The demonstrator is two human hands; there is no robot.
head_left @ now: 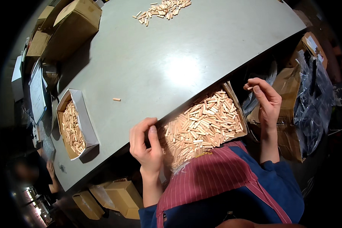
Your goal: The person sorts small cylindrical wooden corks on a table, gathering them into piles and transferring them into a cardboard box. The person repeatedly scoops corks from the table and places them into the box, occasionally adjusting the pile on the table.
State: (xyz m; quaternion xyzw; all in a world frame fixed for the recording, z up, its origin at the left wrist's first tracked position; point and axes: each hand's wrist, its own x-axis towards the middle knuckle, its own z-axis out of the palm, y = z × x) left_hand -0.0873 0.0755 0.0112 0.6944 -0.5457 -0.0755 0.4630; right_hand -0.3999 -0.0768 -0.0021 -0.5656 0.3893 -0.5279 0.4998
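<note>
The left hand (146, 146) curls its fingers (152, 133) over the near edge of the counter (159, 64), thumb up against the rim, closed on the edge itself and holding no dowel that shows. It sits just beside the box (237, 110) of pale wooden dowels (201, 127) on the person's lap, tucked half under the counter edge. The right hand (266, 102) hovers off to the right of that box, fingers loosely bent with thumb and forefinger tips near each other; whether a dowel is pinched there cannot be told.

Out on the counter, one stray dowel (116, 99) lies alone near the middle-left. Further left a tray (81, 114) with a white wall holds a fair layer of dowels, and a scattered heap (164, 9) rests at the far edge.

As a judgement: the lap box is heaped full, so most of the sorting looks to be ahead, with only the tray and the far heap dealt with.

Cardboard cartons (74, 26) stand at the far left, and black bags (311, 106) at the right.
</note>
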